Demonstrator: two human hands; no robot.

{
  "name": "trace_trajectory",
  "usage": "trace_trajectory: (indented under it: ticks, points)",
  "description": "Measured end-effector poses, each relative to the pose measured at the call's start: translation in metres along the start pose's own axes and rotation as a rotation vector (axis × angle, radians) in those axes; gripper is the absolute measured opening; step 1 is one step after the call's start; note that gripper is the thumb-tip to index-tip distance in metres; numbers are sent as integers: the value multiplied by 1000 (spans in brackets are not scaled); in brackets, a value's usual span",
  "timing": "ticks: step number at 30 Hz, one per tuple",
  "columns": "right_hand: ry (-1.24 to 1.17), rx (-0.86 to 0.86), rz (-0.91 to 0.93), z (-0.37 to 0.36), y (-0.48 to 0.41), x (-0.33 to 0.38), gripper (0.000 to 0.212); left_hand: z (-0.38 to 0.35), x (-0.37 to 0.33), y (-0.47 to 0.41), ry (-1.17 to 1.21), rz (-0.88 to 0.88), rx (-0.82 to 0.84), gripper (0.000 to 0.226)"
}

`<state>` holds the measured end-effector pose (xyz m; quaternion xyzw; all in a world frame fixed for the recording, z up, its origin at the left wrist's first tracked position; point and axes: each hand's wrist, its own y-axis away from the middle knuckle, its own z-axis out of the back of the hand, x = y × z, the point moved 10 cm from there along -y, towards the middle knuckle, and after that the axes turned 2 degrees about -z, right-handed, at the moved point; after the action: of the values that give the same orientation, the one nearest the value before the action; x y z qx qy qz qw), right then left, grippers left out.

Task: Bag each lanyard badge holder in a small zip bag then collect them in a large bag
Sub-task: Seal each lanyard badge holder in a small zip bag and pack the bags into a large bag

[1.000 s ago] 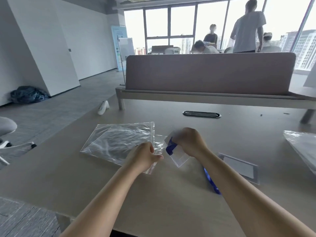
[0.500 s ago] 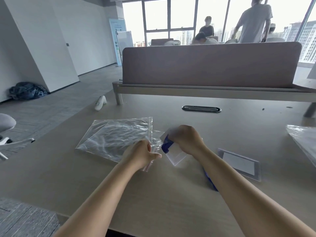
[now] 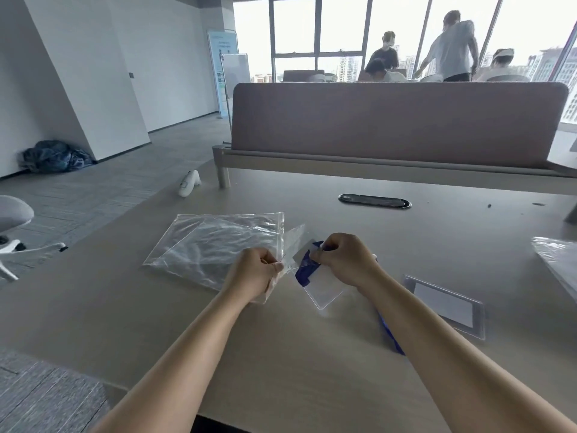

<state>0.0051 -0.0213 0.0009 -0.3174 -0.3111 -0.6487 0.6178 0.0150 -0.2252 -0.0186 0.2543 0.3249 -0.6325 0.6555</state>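
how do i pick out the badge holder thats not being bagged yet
On the wooden desk, look just right of the right forearm. The flat badge holder lies there, white card inside. Unlike the holder in the right hand, no hand touches it.

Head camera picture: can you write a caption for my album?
The left hand pinches a small zip bag while the right hand grips a badge holder and its blue lanyard.
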Motion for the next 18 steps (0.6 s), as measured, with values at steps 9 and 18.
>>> trace_trajectory:
  ticks: [9, 18]
  points:
    - [26, 16, -80, -3, -3, -5, 20, 12, -3, 7, 203, -37, -31, 13]
    - [-144, -162, -144, 10, -12, -9, 19, -5, -24, 15, 254, -68, 115, 11]
